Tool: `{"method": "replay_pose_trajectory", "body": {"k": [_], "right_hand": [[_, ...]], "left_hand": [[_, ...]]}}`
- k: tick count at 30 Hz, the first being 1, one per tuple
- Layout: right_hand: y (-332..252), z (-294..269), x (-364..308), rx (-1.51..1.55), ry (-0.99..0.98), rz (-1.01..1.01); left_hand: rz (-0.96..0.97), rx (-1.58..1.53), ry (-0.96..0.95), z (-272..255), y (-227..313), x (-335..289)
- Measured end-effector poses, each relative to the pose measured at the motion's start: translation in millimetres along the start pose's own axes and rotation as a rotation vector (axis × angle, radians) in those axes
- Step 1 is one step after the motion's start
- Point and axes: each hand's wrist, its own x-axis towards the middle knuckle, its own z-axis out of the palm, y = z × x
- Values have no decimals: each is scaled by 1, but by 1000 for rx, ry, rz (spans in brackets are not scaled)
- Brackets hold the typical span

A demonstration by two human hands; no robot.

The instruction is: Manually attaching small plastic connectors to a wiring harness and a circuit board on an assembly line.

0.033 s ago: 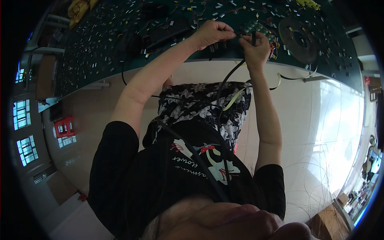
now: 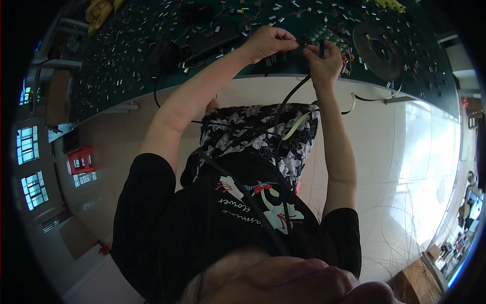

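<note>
My left hand (image 2: 271,44) is over the near edge of the green table, thumb and fingertips pinched on something small and dark that I cannot make out. Close on its right, my right hand (image 2: 325,61) is closed on a black strip (image 2: 292,92), which hangs from the hand over the table edge to my lap. The two hands' fingertips almost meet. Just beyond the right hand lies a cluster of small green circuit boards (image 2: 324,35) with thin wires. A pale yellow strip (image 2: 297,125) lies across my lap.
Many small silvery parts are scattered over the green table (image 2: 116,96). A large flat reel (image 2: 377,50) lies right of my hands, with a strip trailing off the edge. A dark tray-like object (image 2: 210,40) is at the left. A red stool (image 2: 81,160) stands farther left.
</note>
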Motion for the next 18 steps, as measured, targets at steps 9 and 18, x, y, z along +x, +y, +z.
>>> {"method": "replay_pose_trajectory", "body": {"k": [9,18], "right_hand": [[-8,4,-4,63,15,127],[-16,10,-11,320,18,222]], "left_hand": [[96,196,21,3,-6,-2],[443,506,86,9,-1,-11]]}}
